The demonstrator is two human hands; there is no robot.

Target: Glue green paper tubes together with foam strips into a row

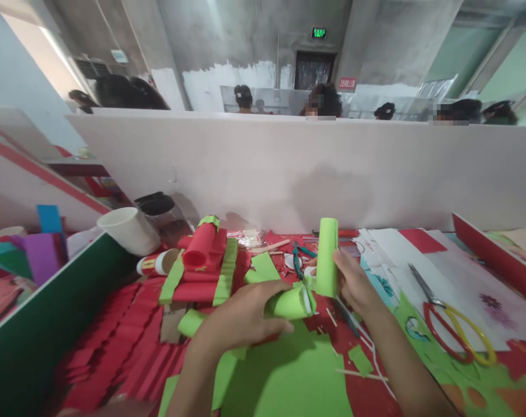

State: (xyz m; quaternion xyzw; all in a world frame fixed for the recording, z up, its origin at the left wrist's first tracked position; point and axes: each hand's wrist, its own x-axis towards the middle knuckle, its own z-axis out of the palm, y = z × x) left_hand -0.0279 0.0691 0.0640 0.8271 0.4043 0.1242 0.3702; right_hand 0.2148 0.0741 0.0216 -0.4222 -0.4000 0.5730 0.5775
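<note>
A cluttered craft counter (365, 399) is closed in at the back by a plain white partition (289, 168) and on the person's left by a dark green board (50, 324) that runs toward the viewer. Red paper strips and offcuts cover most of the surface. The freest patch is a flat green sheet (284, 376) directly under the forearms.

Scissors (454, 324) with one red and one yellow handle lie well to the right, on white paper. A white cup (130, 230) lies tipped over at the back left, near a red paper roll (200, 246).

The left hand (241, 318) is curled palm down over a lying green tube (289, 302), fingers closed around it. The right hand (354, 284) pinches an upright green tube (327, 255) low on its side.

Both tubes are held above the middle of the counter. The upright one stands nearly vertical, its open top toward the partition. The lying one runs roughly left to right, its right end meeting the upright tube's base.
</note>
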